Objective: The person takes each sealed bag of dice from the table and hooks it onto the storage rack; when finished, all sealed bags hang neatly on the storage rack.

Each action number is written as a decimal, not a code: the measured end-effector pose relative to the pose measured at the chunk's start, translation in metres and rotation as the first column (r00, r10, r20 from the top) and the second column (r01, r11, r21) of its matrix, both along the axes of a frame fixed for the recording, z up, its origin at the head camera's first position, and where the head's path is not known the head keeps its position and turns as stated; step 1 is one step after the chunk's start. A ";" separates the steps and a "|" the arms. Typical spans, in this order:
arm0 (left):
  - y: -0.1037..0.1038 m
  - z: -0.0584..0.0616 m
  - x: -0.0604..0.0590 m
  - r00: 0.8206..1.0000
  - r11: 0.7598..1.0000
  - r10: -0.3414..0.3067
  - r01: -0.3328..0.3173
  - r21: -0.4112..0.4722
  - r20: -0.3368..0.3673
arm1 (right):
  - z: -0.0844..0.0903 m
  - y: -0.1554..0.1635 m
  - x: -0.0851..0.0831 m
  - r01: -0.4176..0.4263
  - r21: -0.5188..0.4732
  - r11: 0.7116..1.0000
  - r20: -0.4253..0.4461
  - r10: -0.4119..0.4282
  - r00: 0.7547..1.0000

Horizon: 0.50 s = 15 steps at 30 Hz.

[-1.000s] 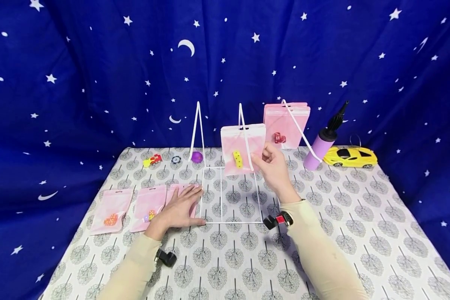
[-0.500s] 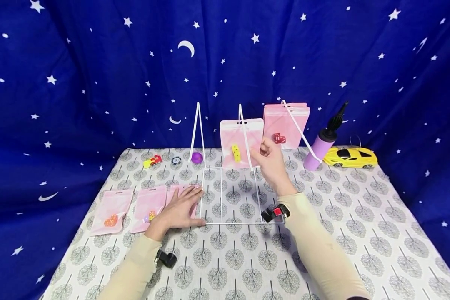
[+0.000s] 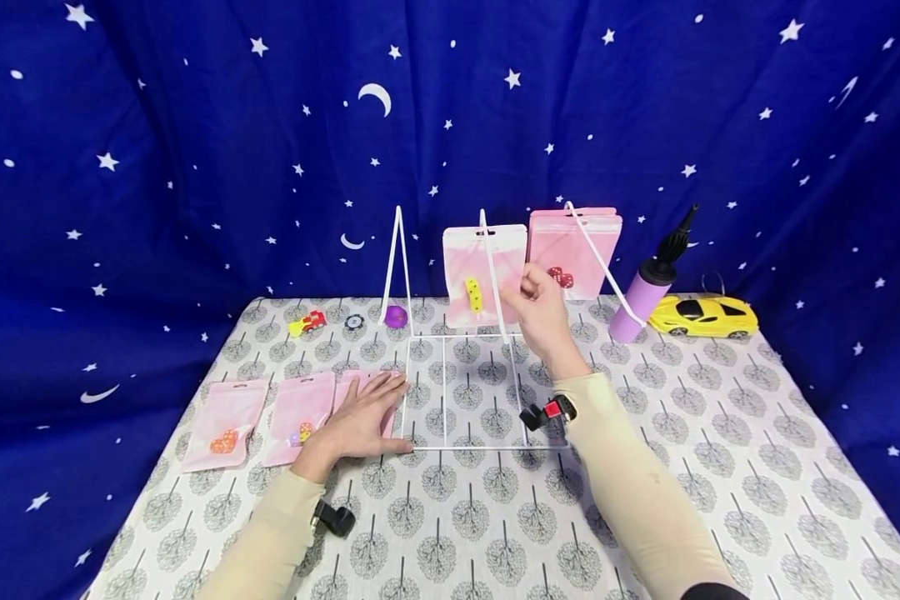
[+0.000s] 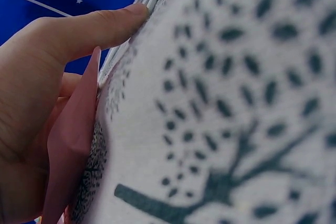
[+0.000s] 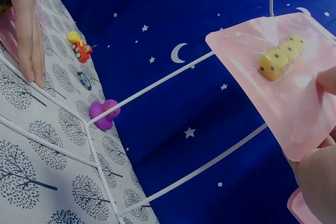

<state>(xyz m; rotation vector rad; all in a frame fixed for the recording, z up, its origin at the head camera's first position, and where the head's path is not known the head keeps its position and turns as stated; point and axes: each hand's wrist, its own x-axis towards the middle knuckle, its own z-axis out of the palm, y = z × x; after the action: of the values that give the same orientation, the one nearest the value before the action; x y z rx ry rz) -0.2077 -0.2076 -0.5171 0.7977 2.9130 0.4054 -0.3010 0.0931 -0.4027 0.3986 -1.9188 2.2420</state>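
Note:
My right hand pinches the right edge of a pink zip bag between thumb and fingers. Yellow dice show through its front. The bag's hang hole sits at the middle hook of a white wire rack, and the hook's front prong crosses the bag in the head view. My left hand lies with fingers spread over another pink bag on the table, covering much of it. In the left wrist view, the left thumb reaches the rack's base wire.
Two pink bags with dice lie at left. Further pink bags hang on the right hook. Behind stand a purple pump and yellow toy car. A purple duck, round chip and small toy vehicle sit back left.
My right hand has risen with the yellow-dice bag, bringing its top edge higher along the middle hook. The left hand has stayed in place.

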 end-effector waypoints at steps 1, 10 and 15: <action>0.000 0.000 0.000 1.000 1.000 0.000 0.000 -0.003 0.000 | 0.000 0.000 -0.001 0.005 0.005 1.000 0.006 -0.005 1.000; 0.000 0.001 0.000 1.000 1.000 0.009 -0.009 -0.013 0.007 | 0.000 -0.002 -0.010 0.012 -0.026 1.000 0.029 -0.011 1.000; 0.000 0.001 0.000 1.000 1.000 0.006 -0.006 -0.010 0.008 | 0.000 -0.004 -0.015 0.020 -0.040 0.999 0.033 -0.019 0.999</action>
<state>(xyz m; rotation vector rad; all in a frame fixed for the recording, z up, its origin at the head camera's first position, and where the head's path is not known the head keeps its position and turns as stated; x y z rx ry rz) -0.2072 -0.2075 -0.5160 0.7841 2.9085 0.3934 -0.3163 0.0889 -0.4024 0.3391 -1.8817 2.2841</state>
